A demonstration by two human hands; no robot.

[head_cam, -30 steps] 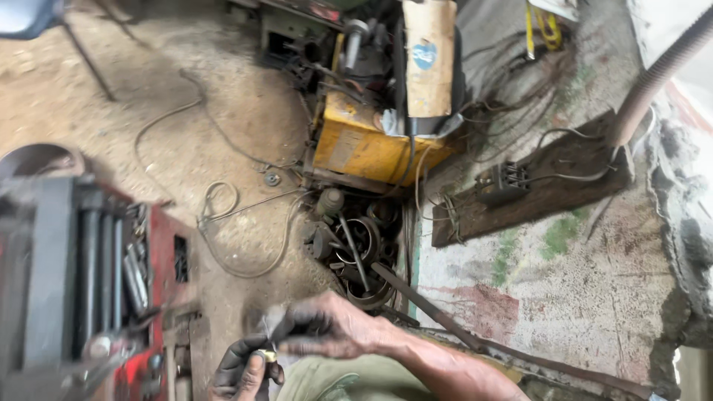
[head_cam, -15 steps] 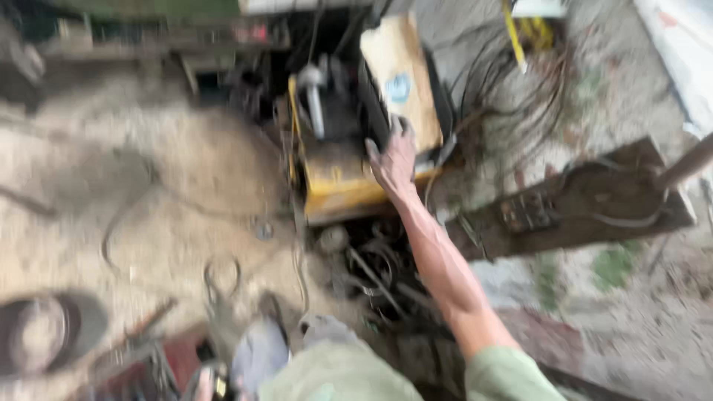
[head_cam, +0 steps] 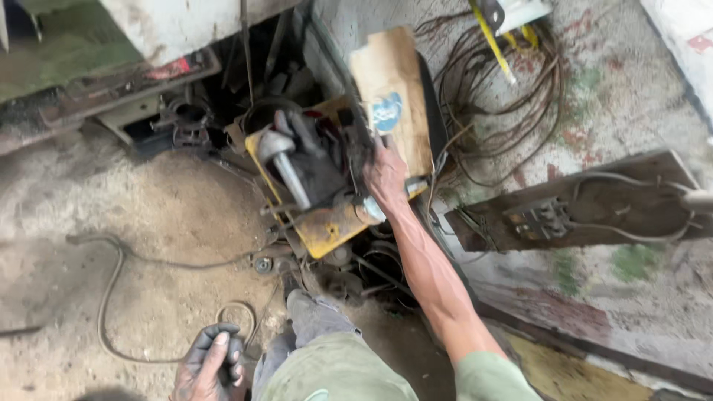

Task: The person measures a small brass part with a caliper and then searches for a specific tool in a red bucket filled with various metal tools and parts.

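The right hand (head_cam: 384, 172) reaches into the yellow metal box (head_cam: 324, 226) on the dirt floor (head_cam: 148, 215), fingers pressed against the dark clutter inside — whether they grip anything cannot be told. The box sits wedged between machine base and wall, leaning cardboard (head_cam: 392, 96) behind it; its paint is chipped, rusty, greasy. The left hand (head_cam: 210, 365), blackened, hangs low, fingers loosely curled, empty.

A dusty dirt floor (head_cam: 148, 215) strewn with a looping cable (head_cam: 111, 297) meets a stained, flaking concrete wall (head_cam: 594, 111), where tangled brown wires (head_cam: 512, 104) hang above a wooden board (head_cam: 594, 215) carrying a switch, in dull daylight.
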